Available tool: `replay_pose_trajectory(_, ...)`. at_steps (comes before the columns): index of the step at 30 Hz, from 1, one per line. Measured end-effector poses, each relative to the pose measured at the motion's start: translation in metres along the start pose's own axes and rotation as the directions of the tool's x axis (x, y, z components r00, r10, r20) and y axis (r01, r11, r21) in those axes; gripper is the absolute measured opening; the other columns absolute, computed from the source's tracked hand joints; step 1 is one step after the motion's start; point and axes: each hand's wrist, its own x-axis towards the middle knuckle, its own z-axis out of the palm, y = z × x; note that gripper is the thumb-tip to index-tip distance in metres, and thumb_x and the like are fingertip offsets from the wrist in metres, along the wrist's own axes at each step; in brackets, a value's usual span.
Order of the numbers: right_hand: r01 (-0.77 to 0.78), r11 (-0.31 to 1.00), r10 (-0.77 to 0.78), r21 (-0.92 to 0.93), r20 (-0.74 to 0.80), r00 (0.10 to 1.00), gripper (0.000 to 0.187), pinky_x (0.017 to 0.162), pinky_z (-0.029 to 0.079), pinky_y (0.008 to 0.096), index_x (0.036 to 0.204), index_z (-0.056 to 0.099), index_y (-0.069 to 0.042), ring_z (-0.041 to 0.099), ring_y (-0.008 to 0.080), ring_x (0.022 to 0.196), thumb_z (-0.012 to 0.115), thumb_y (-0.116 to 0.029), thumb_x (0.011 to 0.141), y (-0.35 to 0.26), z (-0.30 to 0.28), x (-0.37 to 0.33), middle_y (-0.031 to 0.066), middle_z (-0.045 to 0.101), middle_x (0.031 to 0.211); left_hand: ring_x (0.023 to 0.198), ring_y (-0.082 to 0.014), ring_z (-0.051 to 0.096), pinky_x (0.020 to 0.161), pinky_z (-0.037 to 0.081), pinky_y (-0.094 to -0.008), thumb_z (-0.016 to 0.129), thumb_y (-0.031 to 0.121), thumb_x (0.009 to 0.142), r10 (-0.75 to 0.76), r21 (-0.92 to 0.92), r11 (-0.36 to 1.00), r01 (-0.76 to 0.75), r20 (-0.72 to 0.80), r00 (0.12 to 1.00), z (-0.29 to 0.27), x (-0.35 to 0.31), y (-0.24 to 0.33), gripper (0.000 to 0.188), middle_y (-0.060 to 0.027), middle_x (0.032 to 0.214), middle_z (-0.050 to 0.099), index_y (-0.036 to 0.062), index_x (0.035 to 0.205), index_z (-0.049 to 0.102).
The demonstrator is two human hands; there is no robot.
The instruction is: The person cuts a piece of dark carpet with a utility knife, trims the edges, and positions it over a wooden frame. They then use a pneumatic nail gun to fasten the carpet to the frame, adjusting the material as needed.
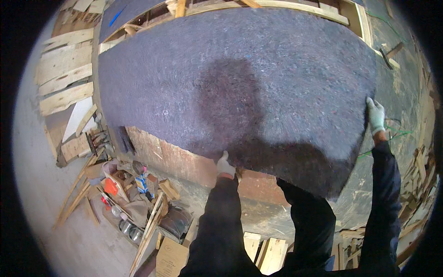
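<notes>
One grey felt sheet [152,78], speckled and broad, lies spread in front of us and fills most of the view; a head-and-shoulders shadow falls across it. Pale timber rails [323,13] show along its far edge. Below its near edge we note a reddish-brown panel [161,152], partly covered.

To the left, rough boards [67,69] lie side by side on the floor, apart from the sheet. Nearer us, a cardboard box [171,259] sits beside a scrap heap holding a blue carton [141,184] and an orange object [110,186], kind not determined.

Both our hands are gloved. The right hand [376,114] is closed on the sheet's right edge; the left hand [225,166] pinches the near edge, thumb on top, its other fingers mostly hidden. We judge this wide-set grip is chosen because such sheeting seems limp, and two separated holds keep the near right corner from folding.
</notes>
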Motion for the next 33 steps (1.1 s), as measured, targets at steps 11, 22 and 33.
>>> replay_pose_trajectory(11,-0.145,0.981,0.136,-0.128,-0.083,0.987,0.048,0.081,0.053,0.035,0.115,0.07,0.005,0.07,0.0218,0.088,0.065,-0.038,0.096,0.029,0.034,-0.002,0.0139,0.075,0.1,0.127,-0.0361,0.052,0.103,0.045,-0.0566,0.059,0.036,0.102,0.03,0.204,0.979,-0.008,-0.104,0.994,0.017,-0.012,-0.006,0.049,-0.0138,0.14,0.055,0.0035,0.138,0.052)
replay_pose_trajectory(22,-0.006,0.986,-0.01,-0.164,-0.091,0.996,0.038,0.081,0.053,0.0369,0.109,0.072,0.002,0.073,0.0275,0.087,0.068,-0.033,0.094,-0.006,0.0,-0.026,0.0192,0.075,0.096,0.131,-0.0353,0.05,0.108,0.044,-0.0522,0.057,0.037,0.103,0.103,0.199,0.976,-0.086,-0.077,0.992,0.009,-0.044,-0.011,0.057,-0.0153,0.146,0.051,0.0011,0.145,0.045)
replay_pose_trajectory(33,-0.176,0.964,0.165,-0.199,-0.069,0.984,0.042,0.079,0.053,0.0364,0.111,0.072,0.004,0.07,0.0249,0.082,0.067,-0.034,0.095,0.038,0.019,-0.007,0.0133,0.075,0.092,0.132,-0.035,0.047,0.111,0.04,-0.0514,0.056,0.041,0.103,0.088,0.233,0.968,-0.089,0.013,0.996,0.013,-0.05,-0.014,0.064,-0.0158,0.149,0.047,-0.0005,0.148,0.039)
